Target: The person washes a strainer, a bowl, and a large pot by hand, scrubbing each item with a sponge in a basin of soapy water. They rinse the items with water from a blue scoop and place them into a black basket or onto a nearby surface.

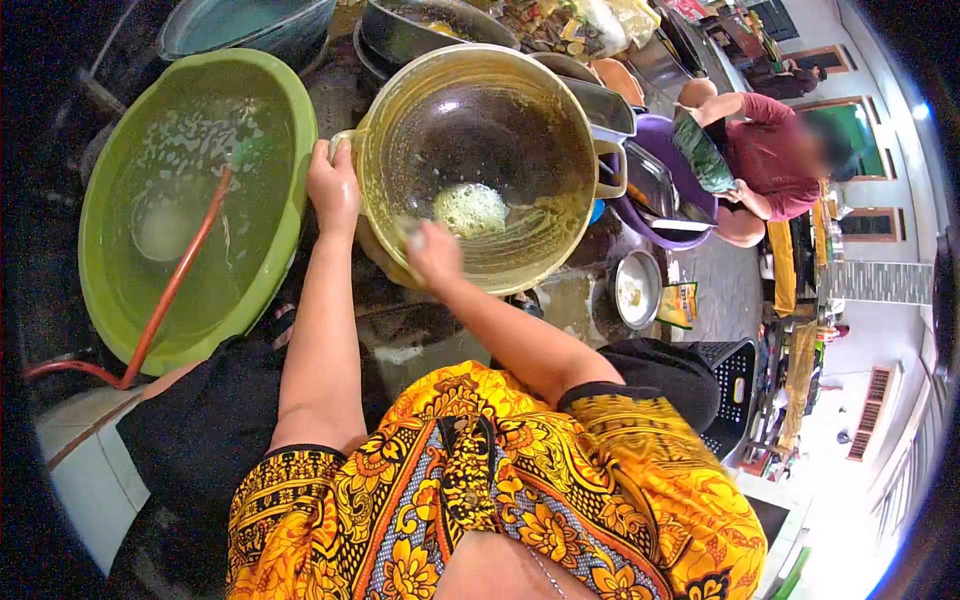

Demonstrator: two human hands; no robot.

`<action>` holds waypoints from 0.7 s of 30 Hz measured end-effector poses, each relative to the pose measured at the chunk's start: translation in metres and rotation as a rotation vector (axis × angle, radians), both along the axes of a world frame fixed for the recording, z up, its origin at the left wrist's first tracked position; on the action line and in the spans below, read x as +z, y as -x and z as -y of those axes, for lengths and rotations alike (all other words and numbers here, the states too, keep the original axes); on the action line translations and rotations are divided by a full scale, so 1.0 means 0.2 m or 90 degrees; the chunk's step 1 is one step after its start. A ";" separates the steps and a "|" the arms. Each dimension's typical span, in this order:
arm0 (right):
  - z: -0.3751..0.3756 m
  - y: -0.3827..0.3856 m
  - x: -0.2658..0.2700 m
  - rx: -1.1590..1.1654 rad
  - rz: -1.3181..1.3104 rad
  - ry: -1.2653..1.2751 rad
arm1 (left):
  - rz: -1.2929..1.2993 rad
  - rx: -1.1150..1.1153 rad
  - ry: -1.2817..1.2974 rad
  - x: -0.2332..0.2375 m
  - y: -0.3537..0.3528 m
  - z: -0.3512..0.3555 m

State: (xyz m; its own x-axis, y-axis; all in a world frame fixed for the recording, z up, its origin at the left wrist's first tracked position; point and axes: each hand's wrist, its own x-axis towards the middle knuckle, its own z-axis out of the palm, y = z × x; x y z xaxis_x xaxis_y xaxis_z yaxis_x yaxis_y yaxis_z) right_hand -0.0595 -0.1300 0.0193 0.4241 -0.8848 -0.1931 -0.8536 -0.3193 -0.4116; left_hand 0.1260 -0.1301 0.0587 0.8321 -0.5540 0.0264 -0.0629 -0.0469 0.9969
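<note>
A big metal pot (560,130), smeared with yellowish residue, lies tilted toward me on the wet floor. My left hand (333,185) grips its left handle and rim. My right hand (434,250) is inside the near rim, closed on a small scrubber that is mostly hidden by the fingers. A patch of soapy foam (470,208) sits on the pot's bottom just beyond that hand.
A green plastic basin (290,200) of soapy water stands at left, with an orange hose (170,290) running into it. Another person in a maroon top (775,160) squats at right by a purple basin (690,180). A small metal bowl (637,290) and more cookware lie around.
</note>
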 end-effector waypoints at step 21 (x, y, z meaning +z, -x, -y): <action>0.26 0.70 0.12 0.239 -0.368 0.141 | 0.020 0.002 -0.022 0.06 -0.01 0.01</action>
